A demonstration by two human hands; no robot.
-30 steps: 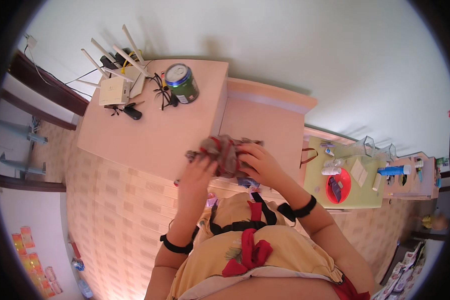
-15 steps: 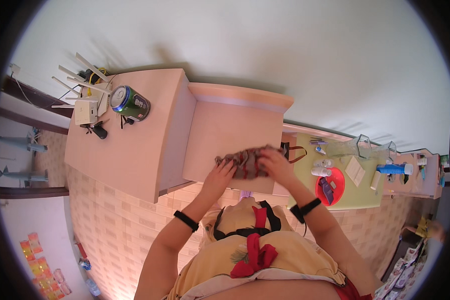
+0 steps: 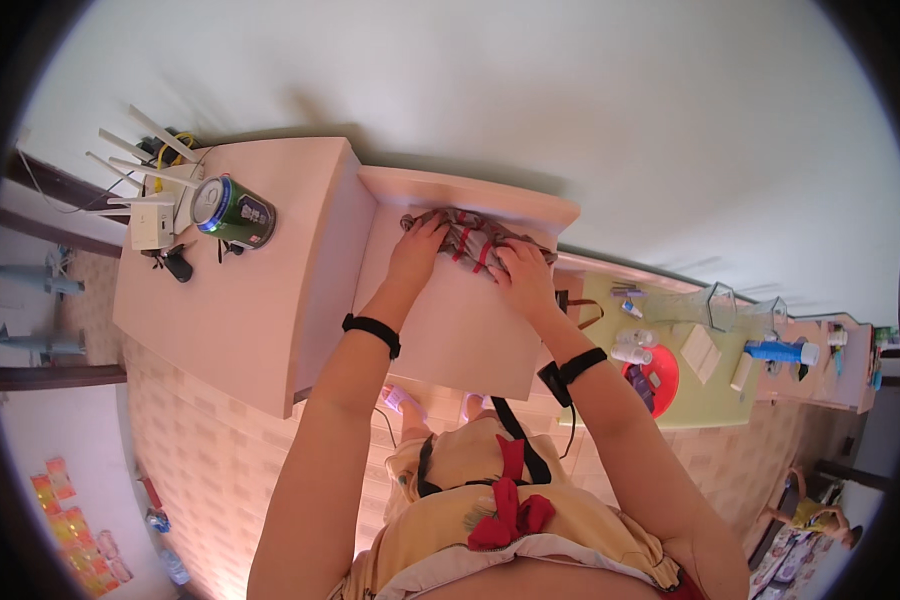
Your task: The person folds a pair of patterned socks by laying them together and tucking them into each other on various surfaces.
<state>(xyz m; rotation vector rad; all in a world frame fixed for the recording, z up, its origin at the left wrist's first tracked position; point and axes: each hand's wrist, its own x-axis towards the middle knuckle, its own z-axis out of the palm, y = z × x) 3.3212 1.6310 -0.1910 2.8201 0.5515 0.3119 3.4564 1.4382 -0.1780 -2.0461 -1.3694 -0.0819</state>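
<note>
- Cloth (image 3: 473, 243), grey-brown with red stripes, lies bunched on the lower desk surface (image 3: 445, 325), near the back ledge (image 3: 470, 190).
- Its long axis runs from about half past nine to half past three; neither end reads as a front.
- The left hand (image 3: 421, 247) rests on the nine o'clock end, fingers slightly spread and bent; whether they pinch the fabric, I cannot tell.
- The right hand (image 3: 525, 280) reaches the four o'clock part, fingers loosely curled on top; I cannot tell how firmly they hold.
- Fingers cover parts of both ends, and folds hide the cloth's full outline.
- At nine o'clock, on the higher desk top (image 3: 235, 330), stands a green can (image 3: 249, 217); beyond it is a white router (image 3: 152, 224), partly hidden by the can's surroundings and hard to make out.
- Toward four o'clock, a red basin (image 3: 663, 377) is partly covered by its dark contents.
</note>
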